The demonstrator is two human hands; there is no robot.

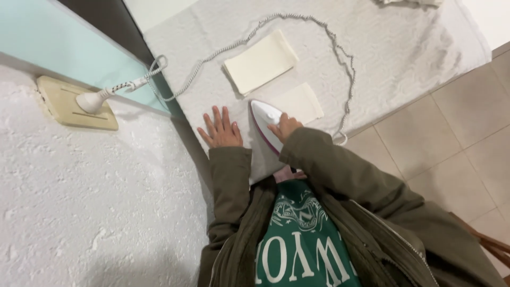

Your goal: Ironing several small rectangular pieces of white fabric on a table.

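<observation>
My right hand (285, 127) grips the handle of a white iron with a purple edge (264, 121), which rests on a white padded ironing surface (404, 48). The iron's tip lies next to a small folded cream cloth (303, 102). My left hand (220, 130) lies flat, fingers spread, on the surface just left of the iron. A larger folded cream cloth (260, 61) sits farther up the surface. The iron's braided cord (340, 58) loops across the surface to a white plug (95, 100).
The plug sits in a beige wall socket (74, 103) on a rough white wall (79, 202). A pale turquoise panel (64, 48) is at upper left. Beige floor tiles (451, 143) lie to the right. A wooden piece (494, 247) shows at lower right.
</observation>
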